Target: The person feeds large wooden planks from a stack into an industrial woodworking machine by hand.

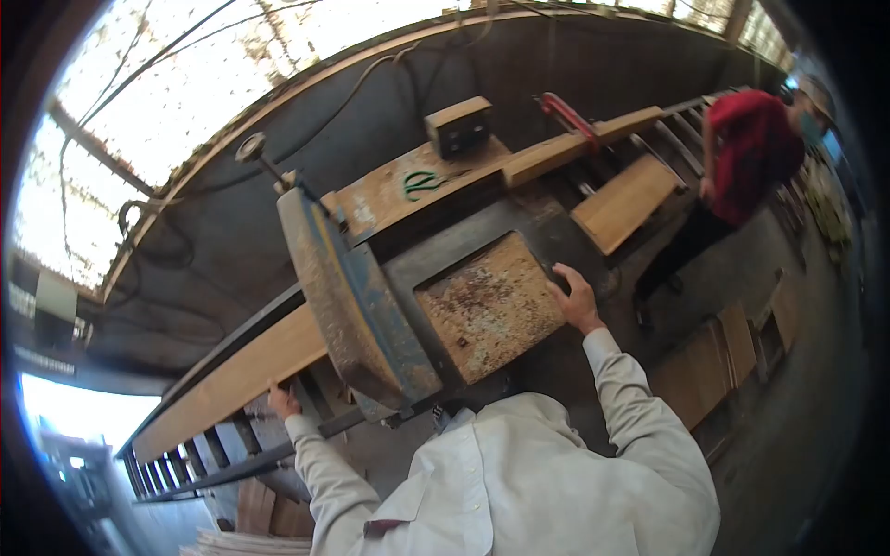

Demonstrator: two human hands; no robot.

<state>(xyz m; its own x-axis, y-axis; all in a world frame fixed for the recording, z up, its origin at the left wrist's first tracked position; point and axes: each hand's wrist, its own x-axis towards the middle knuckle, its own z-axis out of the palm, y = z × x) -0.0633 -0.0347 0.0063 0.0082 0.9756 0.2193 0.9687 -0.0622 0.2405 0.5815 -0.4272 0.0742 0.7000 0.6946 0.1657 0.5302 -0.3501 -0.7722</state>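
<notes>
A long wooden plank lies on a roller frame at the left and runs into a big rusty blue machine. My left hand grips the near edge of that plank. My right hand rests flat on the right edge of the machine's table, next to a rusty square plate. The fingers are spread and hold nothing. On the far side a second plank sticks out of the machine on the outfeed rollers.
A person in a red shirt stands at the far right by the outfeed plank. A dark box and green scissors sit on the machine's top. Stacked boards lie on the floor at right; more boards at bottom left.
</notes>
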